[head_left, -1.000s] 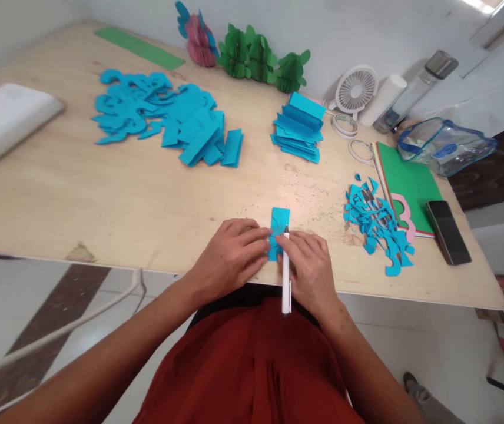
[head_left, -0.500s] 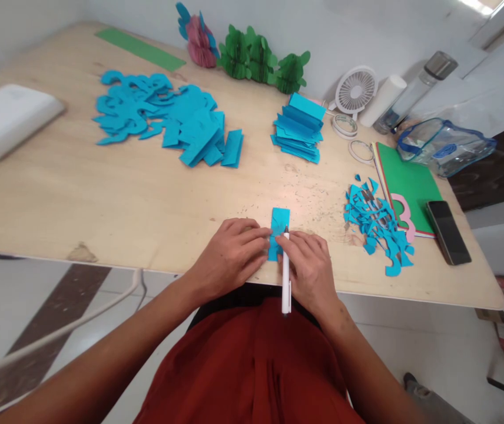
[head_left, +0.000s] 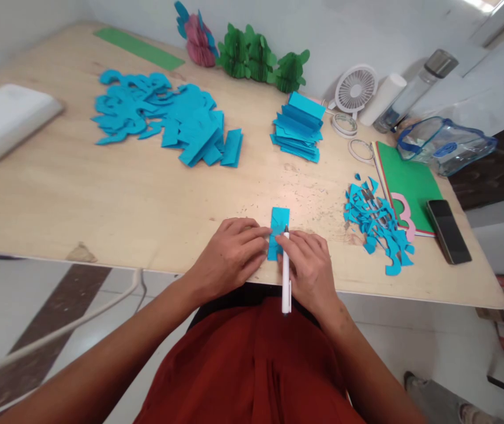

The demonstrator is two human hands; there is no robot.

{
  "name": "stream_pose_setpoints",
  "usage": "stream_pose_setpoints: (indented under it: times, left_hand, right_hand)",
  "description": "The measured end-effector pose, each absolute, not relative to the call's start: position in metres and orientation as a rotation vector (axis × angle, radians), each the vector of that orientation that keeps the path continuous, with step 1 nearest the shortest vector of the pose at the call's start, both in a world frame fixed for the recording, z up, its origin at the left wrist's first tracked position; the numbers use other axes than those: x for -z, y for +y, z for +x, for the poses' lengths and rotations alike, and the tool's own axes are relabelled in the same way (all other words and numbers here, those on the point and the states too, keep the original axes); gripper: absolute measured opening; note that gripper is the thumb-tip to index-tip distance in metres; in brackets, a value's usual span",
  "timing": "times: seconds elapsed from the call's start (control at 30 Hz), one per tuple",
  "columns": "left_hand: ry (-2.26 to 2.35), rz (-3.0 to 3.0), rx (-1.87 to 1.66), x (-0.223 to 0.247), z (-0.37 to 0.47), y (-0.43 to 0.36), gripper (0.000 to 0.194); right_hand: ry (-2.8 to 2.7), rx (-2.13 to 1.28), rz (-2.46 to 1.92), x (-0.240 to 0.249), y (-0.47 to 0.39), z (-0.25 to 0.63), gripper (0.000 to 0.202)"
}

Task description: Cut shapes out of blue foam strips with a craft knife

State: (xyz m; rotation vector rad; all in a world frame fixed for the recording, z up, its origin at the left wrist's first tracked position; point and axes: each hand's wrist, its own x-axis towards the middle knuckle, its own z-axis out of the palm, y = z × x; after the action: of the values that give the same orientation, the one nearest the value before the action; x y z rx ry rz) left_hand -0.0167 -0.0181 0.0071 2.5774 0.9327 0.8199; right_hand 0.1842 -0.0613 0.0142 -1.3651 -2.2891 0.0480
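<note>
A small blue paper rectangle [head_left: 281, 217] with a drawn line on it lies flat near the table's front edge, between my hands. At its left edge, my left hand [head_left: 236, 250] holds the paper down with bent fingers; its thumb is hard to make out. From the other side, my right hand [head_left: 309, 265] has its fingers closed around a white pen [head_left: 286, 282]. The pen's dark tip points away from me, close to the paper's right edge, and its other end hangs toward my body. My right fingertips also overlap the paper's lower part.
Blue cut shapes [head_left: 132, 106] are piled left of a stack of folded blue paper [head_left: 298, 126]. Blue scraps [head_left: 373, 218] lie at right beside a green folder [head_left: 408, 176] and a phone [head_left: 448, 231]. A small fan [head_left: 355, 88] and a bottle [head_left: 417, 91] stand behind.
Both hands, the pen and the paper stay in place. At the lower right, another person's leg shows more than before.
</note>
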Motion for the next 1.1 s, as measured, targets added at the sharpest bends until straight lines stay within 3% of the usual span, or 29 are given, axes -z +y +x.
stream_pose_setpoints:
  times: [1.1]
  left_hand:
    - [0.977,2.546,-0.818,-0.0063,-0.0141,-0.0175,0.017]
  right_hand:
    - [-2.306,-0.043,-1.386,-0.0154,-0.0618,0.1833,0.039]
